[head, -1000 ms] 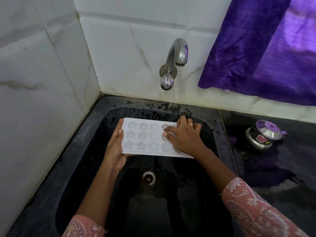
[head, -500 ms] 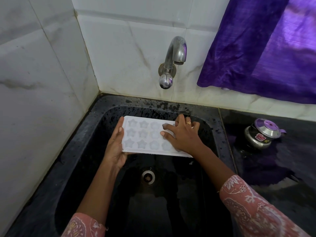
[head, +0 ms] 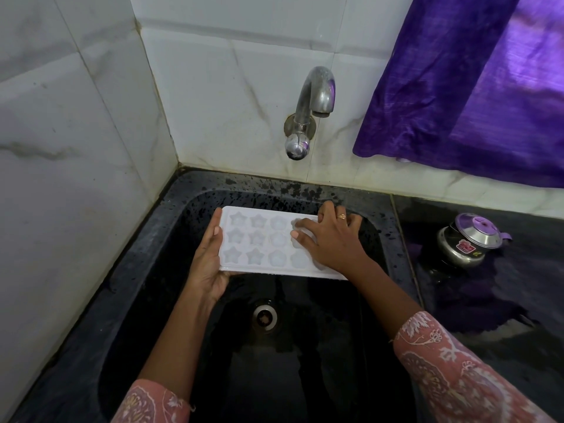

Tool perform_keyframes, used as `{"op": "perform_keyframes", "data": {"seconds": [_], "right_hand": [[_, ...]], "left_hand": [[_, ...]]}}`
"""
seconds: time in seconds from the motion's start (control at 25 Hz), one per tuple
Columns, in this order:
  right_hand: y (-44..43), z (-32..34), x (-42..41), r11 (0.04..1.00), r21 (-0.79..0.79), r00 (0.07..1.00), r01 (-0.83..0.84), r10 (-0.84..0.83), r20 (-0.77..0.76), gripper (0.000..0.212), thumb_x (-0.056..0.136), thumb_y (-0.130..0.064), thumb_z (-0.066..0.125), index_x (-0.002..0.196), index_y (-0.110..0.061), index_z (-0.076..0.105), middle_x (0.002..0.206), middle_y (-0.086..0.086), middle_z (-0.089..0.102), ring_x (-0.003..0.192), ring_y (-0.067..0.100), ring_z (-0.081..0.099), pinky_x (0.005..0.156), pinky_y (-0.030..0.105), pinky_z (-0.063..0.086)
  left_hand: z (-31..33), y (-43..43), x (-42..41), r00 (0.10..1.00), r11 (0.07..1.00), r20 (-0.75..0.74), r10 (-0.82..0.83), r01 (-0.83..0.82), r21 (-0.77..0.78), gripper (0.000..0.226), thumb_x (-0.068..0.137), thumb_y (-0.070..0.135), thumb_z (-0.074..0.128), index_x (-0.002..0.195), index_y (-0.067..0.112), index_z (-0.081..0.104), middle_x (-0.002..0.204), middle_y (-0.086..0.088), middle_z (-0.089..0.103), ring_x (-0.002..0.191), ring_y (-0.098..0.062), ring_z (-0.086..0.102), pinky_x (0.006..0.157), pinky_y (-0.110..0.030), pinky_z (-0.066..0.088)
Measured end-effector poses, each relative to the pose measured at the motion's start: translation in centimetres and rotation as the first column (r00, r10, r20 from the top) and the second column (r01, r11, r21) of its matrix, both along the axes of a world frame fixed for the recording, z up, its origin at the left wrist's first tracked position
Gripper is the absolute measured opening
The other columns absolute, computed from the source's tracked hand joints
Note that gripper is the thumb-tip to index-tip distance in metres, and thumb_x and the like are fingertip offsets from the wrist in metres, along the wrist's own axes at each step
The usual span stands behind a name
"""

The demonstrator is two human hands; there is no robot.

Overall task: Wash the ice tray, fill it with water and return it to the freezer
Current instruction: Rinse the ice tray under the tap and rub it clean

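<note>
Ice tray over the sink, both hands on it.
White ice tray [head: 259, 244] sits level above the black sink [head: 146, 270], below the tap [head: 308, 111]; left hand [head: 209, 264] clasps its left edge, right hand [head: 334, 239] lies spread on its right end, fingertips [head: 294, 235] pressing the moulds.

Upper right of the frame we note a purple curtain [head: 476, 87], its hem hanging just above the counter. At right, on the dark wet counter [head: 518, 300], we see a small steel pot [head: 467, 242] with a purple-knobbed lid and a red sticker on its side, standing upright. White marbled tiles [head: 76, 148] fill the left and upper centre, meeting in a stained corner joint.
</note>
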State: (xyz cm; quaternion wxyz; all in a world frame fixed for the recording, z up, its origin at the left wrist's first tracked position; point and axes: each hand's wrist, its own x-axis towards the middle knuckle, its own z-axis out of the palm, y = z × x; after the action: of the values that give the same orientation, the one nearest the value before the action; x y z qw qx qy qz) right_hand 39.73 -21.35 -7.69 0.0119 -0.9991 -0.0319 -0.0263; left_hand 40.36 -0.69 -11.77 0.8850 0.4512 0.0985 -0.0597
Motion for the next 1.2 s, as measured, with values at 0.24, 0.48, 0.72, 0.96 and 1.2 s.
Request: {"op": "perform_keyframes", "data": {"seconds": [0.24,0.48,0.72,0.96,1.2], "right_hand": [[0.1,0.0,-0.2,0.999,0.046,0.999,-0.014,0.016,-0.034,0.040,0.092,-0.057,0.032,0.126,-0.042,0.048,0.119,0.004,0.036,0.110,0.024,0.034,0.091,0.041,0.022],[0.3,0.4,-0.4,0.998,0.066,0.999,-0.010,0.006,0.050,0.037,0.094,-0.052,0.032,0.123,-0.038,0.051,0.118,0.004,0.037,0.109,0.023,0.035,0.089,0.039,0.021],[2.2,0.1,0.4,0.995,0.020,0.995,-0.099,0.099,0.005,0.040,0.094,-0.055,0.031,0.127,-0.042,0.049,0.121,0.005,0.036,0.110,0.025,0.035,0.089,0.040,0.022],[2.6,0.0,0.6,0.990,0.086,0.993,-0.116,0.118,-0.021,0.036,0.093,-0.054,0.035,0.121,-0.039,0.053,0.117,0.005,0.036,0.108,0.025,0.034,0.088,0.039,0.021],[1.9,-0.4,0.8,0.994,0.010,0.993,-0.106,0.105,0.051,0.050,0.089,-0.062,0.024,0.111,-0.036,0.060,0.115,0.007,0.042,0.105,0.027,0.040,0.083,0.039,0.021]], "left_hand": [[0.2,0.1,-0.1,1.000,1.000,-0.008,0.004,-0.005,-0.009,0.041,0.099,0.023,0.038,0.139,0.028,0.038,0.115,0.009,0.061,0.102,-0.012,0.061,0.073,-0.033,0.058],[-0.1,-0.1,-0.2,1.000,1.000,-0.002,0.004,-0.004,-0.013,0.041,0.099,0.024,0.038,0.139,0.028,0.038,0.114,0.011,0.061,0.099,-0.009,0.063,0.071,-0.031,0.058],[-0.1,-0.3,-0.3,1.000,1.000,0.016,-0.011,0.011,-0.023,0.039,0.098,0.023,0.038,0.136,0.029,0.042,0.117,0.009,0.061,0.098,-0.009,0.065,0.075,-0.032,0.058],[-0.1,-0.3,-0.2,1.000,0.999,0.004,-0.001,0.001,-0.043,0.039,0.098,0.023,0.039,0.136,0.028,0.043,0.118,0.007,0.060,0.103,-0.012,0.063,0.079,-0.034,0.057],[0.1,-0.4,-0.3,1.000,0.999,-0.004,0.003,-0.003,-0.043,0.039,0.098,0.022,0.038,0.137,0.028,0.041,0.130,0.000,0.054,0.109,-0.015,0.059,0.079,-0.035,0.057]]}}
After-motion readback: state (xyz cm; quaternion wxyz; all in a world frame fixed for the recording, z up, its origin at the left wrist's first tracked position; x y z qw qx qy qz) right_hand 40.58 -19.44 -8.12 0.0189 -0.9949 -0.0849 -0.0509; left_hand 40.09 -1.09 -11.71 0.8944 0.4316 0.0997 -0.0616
